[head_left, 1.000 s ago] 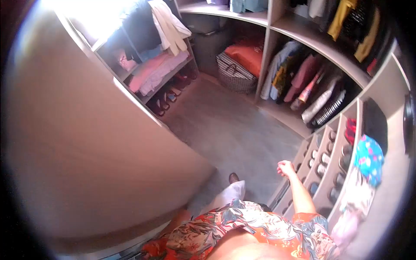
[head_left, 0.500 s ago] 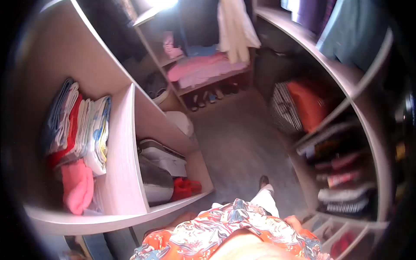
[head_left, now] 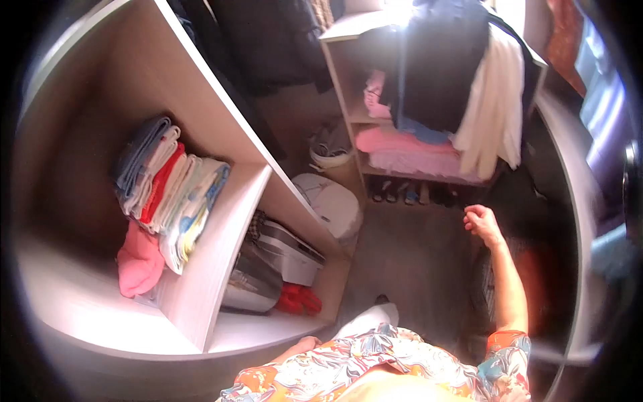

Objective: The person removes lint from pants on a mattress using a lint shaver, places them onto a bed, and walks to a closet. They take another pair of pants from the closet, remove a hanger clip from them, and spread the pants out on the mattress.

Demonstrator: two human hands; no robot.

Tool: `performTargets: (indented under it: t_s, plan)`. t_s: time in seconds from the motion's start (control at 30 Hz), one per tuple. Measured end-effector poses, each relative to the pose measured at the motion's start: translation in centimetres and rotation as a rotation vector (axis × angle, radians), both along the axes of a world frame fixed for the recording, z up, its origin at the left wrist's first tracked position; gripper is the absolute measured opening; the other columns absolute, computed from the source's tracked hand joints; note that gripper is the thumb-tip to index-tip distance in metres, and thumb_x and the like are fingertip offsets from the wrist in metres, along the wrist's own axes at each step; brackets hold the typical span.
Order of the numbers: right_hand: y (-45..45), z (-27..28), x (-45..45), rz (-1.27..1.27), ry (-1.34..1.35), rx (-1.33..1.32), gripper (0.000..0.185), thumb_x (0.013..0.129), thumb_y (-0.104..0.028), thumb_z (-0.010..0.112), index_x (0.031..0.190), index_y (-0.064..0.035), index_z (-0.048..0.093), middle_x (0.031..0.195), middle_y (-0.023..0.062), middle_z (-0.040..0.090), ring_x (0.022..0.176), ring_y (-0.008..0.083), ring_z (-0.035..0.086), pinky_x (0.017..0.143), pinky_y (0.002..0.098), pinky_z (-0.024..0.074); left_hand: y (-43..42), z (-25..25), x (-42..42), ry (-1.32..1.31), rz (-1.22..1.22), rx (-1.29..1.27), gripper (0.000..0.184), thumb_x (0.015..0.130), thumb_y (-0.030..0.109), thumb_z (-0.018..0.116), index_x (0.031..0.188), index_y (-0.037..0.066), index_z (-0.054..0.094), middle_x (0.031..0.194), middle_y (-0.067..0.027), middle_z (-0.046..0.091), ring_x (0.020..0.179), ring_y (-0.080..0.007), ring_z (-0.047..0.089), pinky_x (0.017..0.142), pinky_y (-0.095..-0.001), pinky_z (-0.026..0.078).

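My right hand (head_left: pixel 481 224) is out in front at the right, raised over the dark floor, its fingers curled in with nothing visible in them. Beyond it hang a cream garment (head_left: pixel 492 100) and a dark one, draped over a low shelf unit. My left hand (head_left: pixel 305 346) is low beside my patterned shirt, near the curved shelf edge; its fingers are mostly hidden. Folded towels (head_left: pixel 167 184) stand in a compartment at the left, with a pink cloth (head_left: pixel 139 260) by them.
A curved shelf unit (head_left: pixel 221 295) fills the left side, holding a grey and white case (head_left: pixel 288 251) and a red item (head_left: pixel 298 299). A white round bag (head_left: pixel 328 204) stands behind it. Pink folded cloths (head_left: pixel 408 151) lie above several shoes. Clothes hang at the far right.
The view has swung left, bringing the towel shelves and the draped garments into fuller view. My right hand, low by my side half a second ago, is now raised forward.
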State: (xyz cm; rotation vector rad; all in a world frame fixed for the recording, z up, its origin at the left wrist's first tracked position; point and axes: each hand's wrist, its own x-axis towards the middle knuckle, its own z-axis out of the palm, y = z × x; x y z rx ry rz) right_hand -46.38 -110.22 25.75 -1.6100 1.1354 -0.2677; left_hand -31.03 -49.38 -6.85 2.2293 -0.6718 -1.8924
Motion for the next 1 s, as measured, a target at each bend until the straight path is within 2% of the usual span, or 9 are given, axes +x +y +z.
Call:
performTargets:
  t_s: [0.03, 0.1, 0.17, 0.3, 0.5, 0.67, 0.87, 0.93, 1.0]
  plan:
    - [-1.6, 1.8, 3.8, 0.074, -0.008, 0.006, 0.023, 0.086, -0.016, 0.052, 0.103, -0.0014, 0.058, 0.078, 0.0028, 0.06, 0.061, 0.0088, 0.057, 0.051, 0.0213, 0.0427, -1.0, -2.1, 0.5, -0.02, -0.02, -0.021, 0.04, 0.069, 0.027, 0.062, 0.103, 0.008, 0.064, 0.103, -0.0142, 0.064, 0.097, -0.0268, 0.06, 0.088, -0.0327, 0.045]
    - [-3.9, 5.1, 10.4, 0.237, -0.016, -0.007, 0.023, 0.086, -0.016, 0.052, 0.103, -0.0006, 0.058, 0.079, 0.0029, 0.06, 0.063, 0.0091, 0.057, 0.055, 0.0217, 0.0438, -5.0, 0.4, 3.3, -0.075, -0.004, -0.077, 0.039, 0.07, 0.026, 0.062, 0.104, 0.009, 0.064, 0.104, -0.0135, 0.063, 0.098, -0.027, 0.06, 0.087, -0.0334, 0.045]
    - [-7.8, 7.2, 15.6, 0.417, -0.056, -0.072, 0.023, 0.086, -0.016, 0.053, 0.1, 0.0004, 0.059, 0.077, 0.0039, 0.061, 0.065, 0.0101, 0.057, 0.056, 0.023, 0.0442, -14.4, 8.6, 6.5, -0.146, 0.103, -0.029, 0.037, 0.07, 0.026, 0.061, 0.104, 0.011, 0.064, 0.105, -0.0135, 0.062, 0.1, -0.0274, 0.059, 0.086, -0.0348, 0.046]
    - [-13.7, 14.1, 27.7, 0.617, -0.184, -0.232, 0.016, 0.084, -0.011, 0.055, 0.094, 0.0007, 0.06, 0.072, 0.0035, 0.06, 0.061, 0.0097, 0.056, 0.054, 0.0228, 0.0447, -27.5, 13.3, 12.7, -0.234, 0.014, -0.284, 0.036, 0.076, 0.025, 0.061, 0.106, 0.007, 0.061, 0.102, -0.0141, 0.063, 0.095, -0.0272, 0.061, 0.084, -0.0355, 0.047]
    - [-23.5, 20.8, 45.0, 0.933, -0.309, -0.495, 0.018, 0.081, -0.01, 0.051, 0.093, 0.0001, 0.06, 0.069, 0.0032, 0.059, 0.058, 0.0093, 0.055, 0.051, 0.0224, 0.0432, -45.4, 19.2, 21.3, -0.406, 0.304, -0.613, 0.038, 0.077, 0.019, 0.059, 0.111, 0.004, 0.057, 0.103, -0.0158, 0.062, 0.092, -0.0264, 0.062, 0.081, -0.0357, 0.048]
    - [-24.6, 24.1, 54.5, 1.046, -0.334, -0.747, 0.019, 0.079, -0.014, 0.053, 0.087, 0.0015, 0.062, 0.068, 0.0087, 0.061, 0.056, 0.0145, 0.06, 0.054, 0.0277, 0.0472, -48.1, 27.5, 26.0, -0.711, 0.497, -0.736, 0.037, 0.077, 0.018, 0.062, 0.111, 0.005, 0.057, 0.098, -0.0109, 0.063, 0.09, -0.0194, 0.061, 0.077, -0.0304, 0.048]
    - [-24.3, 22.4, 63.4, 1.439, 0.212, -0.853, 0.015, 0.071, -0.007, 0.05, 0.065, -0.0052, 0.064, 0.06, 0.0078, 0.062, 0.055, 0.0152, 0.063, 0.051, 0.0294, 0.0481, -48.3, 34.4, 31.7, -0.869, 0.839, -0.91, 0.034, 0.078, 0.006, 0.062, 0.11, 0.0, 0.057, 0.099, -0.0085, 0.062, 0.087, -0.0132, 0.059, 0.075, -0.0265, 0.05]
    - [-25.8, 21.1, 65.3, 1.574, 0.237, -1.333, 0.017, 0.069, -0.018, 0.056, 0.071, -0.0056, 0.067, 0.069, 0.0117, 0.065, 0.069, 0.0244, 0.065, 0.06, 0.0363, 0.0512, -50.8, 37.4, 34.9, -0.922, 0.908, -0.89, 0.036, 0.078, 0.005, 0.061, 0.113, 0.0, 0.055, 0.101, -0.0093, 0.062, 0.089, -0.0126, 0.059, 0.078, -0.0267, 0.049]
    - [-25.2, 21.2, 65.1, 1.513, 0.36, -1.36, 0.018, 0.068, -0.02, 0.058, 0.073, -0.0057, 0.068, 0.075, 0.0125, 0.066, 0.075, 0.0277, 0.065, 0.064, 0.0382, 0.0513, -52.9, 38.6, 39.1, -0.995, 0.929, -0.942, 0.038, 0.078, 0.006, 0.062, 0.114, 0.0, 0.054, 0.101, -0.0097, 0.062, 0.089, -0.0134, 0.06, 0.079, -0.0268, 0.049]
